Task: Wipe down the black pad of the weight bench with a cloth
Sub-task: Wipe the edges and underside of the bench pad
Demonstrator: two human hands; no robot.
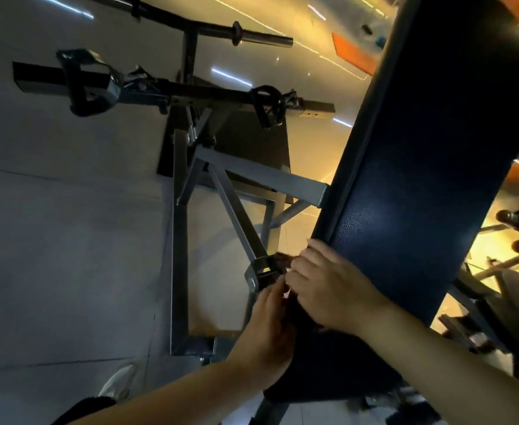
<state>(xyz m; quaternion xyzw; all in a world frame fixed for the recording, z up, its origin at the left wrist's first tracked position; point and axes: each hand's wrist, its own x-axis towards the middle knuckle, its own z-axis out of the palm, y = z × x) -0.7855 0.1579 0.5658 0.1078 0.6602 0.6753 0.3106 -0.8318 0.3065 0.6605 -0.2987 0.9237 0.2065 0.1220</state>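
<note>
The black pad runs as a long band from the near end by my hands up and away to the upper right, its long axis slanting across the view; both hands sit at its near end on its left edge, so the whole unwiped length lies up and to the right of them; the right hand is the nearer one, as it already rests on the pad, and I judge a stroke along that axis falls to it; its grip is spread, with fairly straight fingers laid across the pad's edge and their tips reaching toward the metal bracket of the grey frame just beside; the left hand sits just below, off the pad's edge, fingers curled in under the right fingertips, and I cannot tell whether that grip pinches anything; I cannot pick out a cloth with any certainty, since the dark patch beneath the hands could be fabric or shaded pad; the pale floor lies beyond the frame.
</note>
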